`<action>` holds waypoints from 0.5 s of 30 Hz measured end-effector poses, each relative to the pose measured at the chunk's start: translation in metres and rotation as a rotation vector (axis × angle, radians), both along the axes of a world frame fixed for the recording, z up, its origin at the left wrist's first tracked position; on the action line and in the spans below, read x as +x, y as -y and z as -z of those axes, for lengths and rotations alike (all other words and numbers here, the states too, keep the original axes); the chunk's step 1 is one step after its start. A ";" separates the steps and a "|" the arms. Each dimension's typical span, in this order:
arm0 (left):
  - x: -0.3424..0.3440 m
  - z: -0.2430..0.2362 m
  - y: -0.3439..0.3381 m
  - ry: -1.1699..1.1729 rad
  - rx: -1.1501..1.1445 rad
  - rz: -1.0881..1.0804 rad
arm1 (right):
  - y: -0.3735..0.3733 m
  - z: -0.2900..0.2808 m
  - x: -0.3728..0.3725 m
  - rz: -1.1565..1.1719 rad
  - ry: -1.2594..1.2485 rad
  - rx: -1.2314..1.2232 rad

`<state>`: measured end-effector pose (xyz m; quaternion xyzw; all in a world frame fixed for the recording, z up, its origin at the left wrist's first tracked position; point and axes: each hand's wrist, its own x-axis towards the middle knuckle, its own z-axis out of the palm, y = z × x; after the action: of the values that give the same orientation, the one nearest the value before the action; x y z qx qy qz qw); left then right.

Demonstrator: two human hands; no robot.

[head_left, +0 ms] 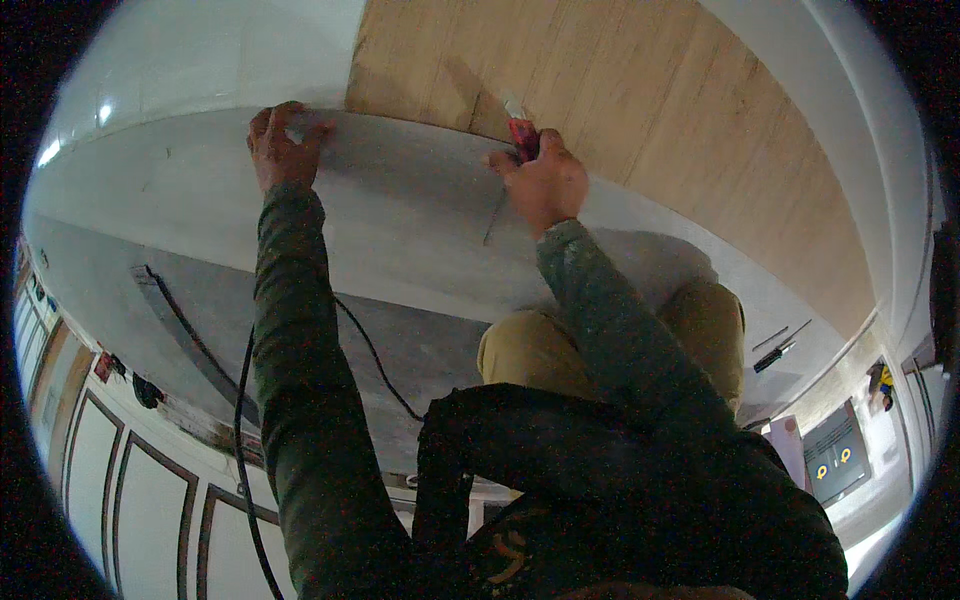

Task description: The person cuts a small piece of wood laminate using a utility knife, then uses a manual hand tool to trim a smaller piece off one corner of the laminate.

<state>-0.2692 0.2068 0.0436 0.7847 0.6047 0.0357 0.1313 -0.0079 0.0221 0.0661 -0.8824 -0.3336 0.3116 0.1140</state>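
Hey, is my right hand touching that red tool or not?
Touching. The head view shows the red tool held in the right hand, its body emerging between thumb and fingers.

The single fisheye view looked down from the person's head, close over both forearms (295, 300), facing the near edge of the wood-grained panel (590, 80).

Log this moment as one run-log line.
left hand: at far edge of grey board | right hand: holding red-handled tool | direction: toward wood-grain panel | contact: unclear
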 end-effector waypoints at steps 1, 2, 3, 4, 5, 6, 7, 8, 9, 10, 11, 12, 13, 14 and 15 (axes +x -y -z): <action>0.004 -0.001 0.001 0.008 -0.005 0.007 | 0.000 0.002 0.000 0.029 0.054 -0.011; 0.008 -0.003 0.002 0.001 -0.022 -0.008 | 0.001 0.004 0.001 0.036 0.062 -0.016; 0.013 -0.003 0.001 -0.006 -0.040 -0.023 | 0.002 0.006 0.003 0.064 0.057 -0.023; 0.009 -0.002 0.000 -0.009 -0.040 -0.021 | 0.002 0.005 0.001 0.085 0.040 -0.026; 0.004 -0.001 -0.002 0.005 -0.026 -0.032 | 0.002 0.004 0.000 0.087 0.038 -0.026; 0.001 0.001 -0.002 0.019 -0.011 -0.043 | 0.002 0.003 -0.001 0.091 0.012 -0.007; 0.004 0.004 0.000 0.026 -0.016 -0.035 | 0.003 0.002 0.002 0.101 -0.005 0.008; 0.006 0.006 0.005 0.024 0.038 -0.034 | 0.003 0.004 0.004 0.109 0.003 0.004; 0.010 0.009 0.009 0.024 0.092 -0.034 | 0.003 0.006 0.006 0.118 -0.014 0.005; 0.006 0.016 0.019 0.017 0.100 -0.033 | -0.001 0.003 0.004 0.120 -0.046 0.017; -0.007 0.025 0.037 0.626 0.004 -0.299 | -0.005 -0.005 -0.005 0.113 -0.068 0.027; 0.010 0.030 0.049 0.815 -0.071 -0.456 | -0.004 -0.011 -0.001 0.072 -0.078 0.012; 0.026 0.031 0.061 1.008 -0.114 -0.620 | -0.005 -0.016 0.002 0.028 -0.094 0.004; 0.057 0.025 0.073 0.759 -0.119 -0.673 | -0.003 -0.011 0.007 0.029 -0.083 0.011; 0.060 0.035 0.085 0.329 0.076 -0.470 | 0.000 -0.007 0.003 0.034 -0.067 0.052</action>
<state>-0.2091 0.1213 0.0085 0.6112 0.7388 0.2143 0.1864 -0.0052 0.0221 0.0729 -0.8737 -0.3225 0.3304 0.1532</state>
